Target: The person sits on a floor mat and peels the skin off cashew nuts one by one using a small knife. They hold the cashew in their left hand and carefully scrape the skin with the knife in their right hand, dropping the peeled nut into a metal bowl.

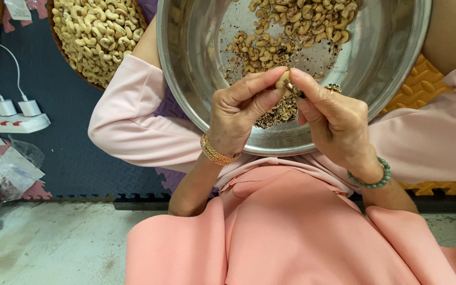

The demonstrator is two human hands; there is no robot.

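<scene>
The left hand (238, 113) and right hand (333, 119) both pinch one cashew nut (286, 82) with their fingertips. They hold it over the big metal bowl (186, 63), so peeled bits drop in. A basket of nuts (96, 37) sits far left.

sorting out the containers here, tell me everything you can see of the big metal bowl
The metal bowl is large, round and looks like scuffed, shiny steel. It sits in the person's lap, its top edge cut off by the frame. Inside lie unpeeled cashews at the far side, with skin flakes scattered toward the near rim. The left hand and right hand hold a nut over it; whether they touch the bowl is unclear.
</scene>
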